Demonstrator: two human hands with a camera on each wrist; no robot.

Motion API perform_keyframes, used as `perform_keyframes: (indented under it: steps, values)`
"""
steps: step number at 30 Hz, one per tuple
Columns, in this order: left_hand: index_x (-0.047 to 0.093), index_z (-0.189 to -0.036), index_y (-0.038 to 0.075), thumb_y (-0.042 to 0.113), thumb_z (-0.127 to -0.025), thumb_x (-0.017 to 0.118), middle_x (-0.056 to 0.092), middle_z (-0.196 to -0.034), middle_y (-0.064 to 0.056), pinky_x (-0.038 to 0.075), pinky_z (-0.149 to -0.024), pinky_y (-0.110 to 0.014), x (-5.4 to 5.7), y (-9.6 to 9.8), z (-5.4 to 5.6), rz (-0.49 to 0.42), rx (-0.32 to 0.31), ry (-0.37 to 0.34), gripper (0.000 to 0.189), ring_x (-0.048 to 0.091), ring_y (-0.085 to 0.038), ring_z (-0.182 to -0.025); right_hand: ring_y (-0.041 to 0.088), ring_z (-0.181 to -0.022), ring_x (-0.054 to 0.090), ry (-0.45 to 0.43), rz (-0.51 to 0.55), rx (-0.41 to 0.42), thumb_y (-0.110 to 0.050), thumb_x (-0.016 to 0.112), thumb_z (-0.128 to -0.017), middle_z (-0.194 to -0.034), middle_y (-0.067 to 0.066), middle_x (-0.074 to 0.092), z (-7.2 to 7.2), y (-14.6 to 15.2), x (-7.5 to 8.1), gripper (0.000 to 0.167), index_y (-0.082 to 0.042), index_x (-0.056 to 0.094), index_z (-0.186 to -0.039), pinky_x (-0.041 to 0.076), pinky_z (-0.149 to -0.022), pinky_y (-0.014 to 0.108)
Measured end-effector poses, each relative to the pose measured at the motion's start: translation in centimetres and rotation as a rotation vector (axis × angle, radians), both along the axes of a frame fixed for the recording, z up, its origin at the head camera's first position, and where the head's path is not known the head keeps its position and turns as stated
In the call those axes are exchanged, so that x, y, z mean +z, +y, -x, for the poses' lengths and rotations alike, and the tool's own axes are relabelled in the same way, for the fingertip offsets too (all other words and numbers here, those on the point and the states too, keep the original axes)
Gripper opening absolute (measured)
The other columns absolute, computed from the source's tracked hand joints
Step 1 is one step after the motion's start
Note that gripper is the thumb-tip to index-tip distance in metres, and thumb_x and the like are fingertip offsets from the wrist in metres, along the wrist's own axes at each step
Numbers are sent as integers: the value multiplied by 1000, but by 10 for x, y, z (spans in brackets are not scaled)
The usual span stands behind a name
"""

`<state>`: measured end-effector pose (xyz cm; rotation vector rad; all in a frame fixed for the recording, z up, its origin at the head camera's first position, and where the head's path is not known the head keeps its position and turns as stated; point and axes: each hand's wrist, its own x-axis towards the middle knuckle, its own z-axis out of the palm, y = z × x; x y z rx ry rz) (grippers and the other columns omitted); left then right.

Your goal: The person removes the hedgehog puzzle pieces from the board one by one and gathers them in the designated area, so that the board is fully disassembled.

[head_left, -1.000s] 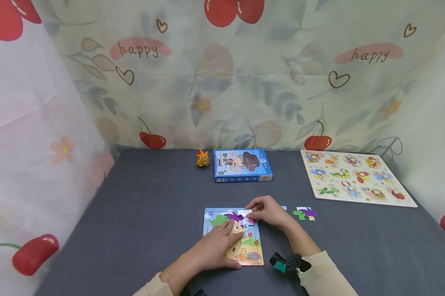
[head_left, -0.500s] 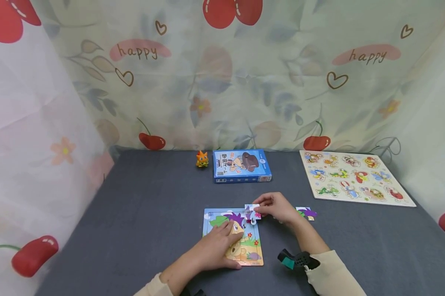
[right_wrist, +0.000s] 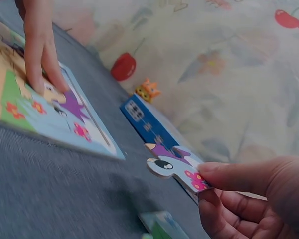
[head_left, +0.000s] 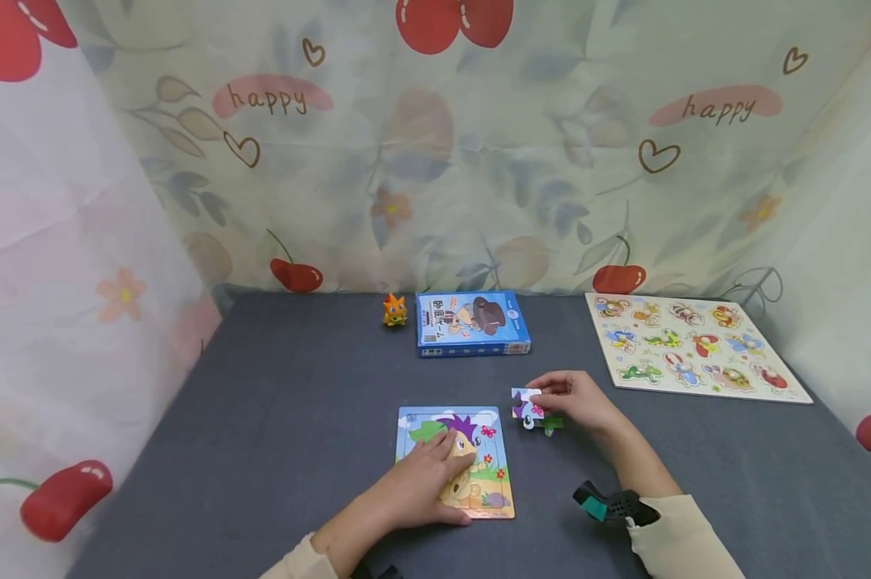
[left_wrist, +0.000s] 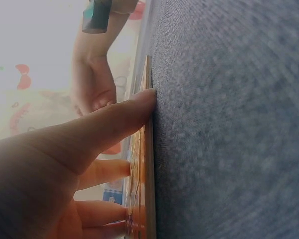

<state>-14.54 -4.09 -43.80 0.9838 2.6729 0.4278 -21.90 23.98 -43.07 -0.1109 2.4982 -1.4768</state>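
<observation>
My left hand (head_left: 422, 481) rests on a framed cartoon jigsaw puzzle (head_left: 496, 476), its fingers spread over the picture. In the left wrist view the thumb (left_wrist: 139, 103) lies at the board's near edge. To the right of the puzzle, my right hand (head_left: 578, 402) pinches a puzzle piece (right_wrist: 175, 167) between thumb and fingers. That piece shows a purple patch, a big eye and a pink butterfly, and it is held above the table. Below it lies another puzzle piece (right_wrist: 162, 226) with green on it, partly covered in the head view.
A blue box (head_left: 473, 323) stands at the back, with a small orange figurine (head_left: 395, 310) to its left. A white board with insect pictures (head_left: 696, 347) lies at the back right. Patterned cloth (head_left: 435, 201) hangs behind the dark table (head_left: 283, 402).
My right hand has lifted the butterfly piece off the puzzle's upper right corner and carried it right, over the loose piece beside the board. My left hand has stayed in place.
</observation>
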Motion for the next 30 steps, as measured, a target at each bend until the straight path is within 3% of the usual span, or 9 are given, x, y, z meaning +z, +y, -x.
perform_keyframes:
  steps: [8, 30]
  values:
    - [46, -138, 19, 56, -76, 69, 30, -150, -18, 29, -110, -51, 1, 0, 0, 4, -4, -2, 76, 25, -30, -141, 12, -78, 57, -11, 15, 7, -26, 63, -89, -94, 4, 66, 0, 31, -1, 40, 2, 60, -118, 51, -69, 28]
    - [46, -138, 18, 56, -75, 69, 29, -150, -19, 29, -110, -51, 1, 0, -1, 2, -5, 2, 77, 24, -30, -141, 2, -82, 53, -82, -5, -135, -39, 60, -89, -93, -21, 62, -13, 113, -5, 56, 1, 52, -129, 48, -73, 22]
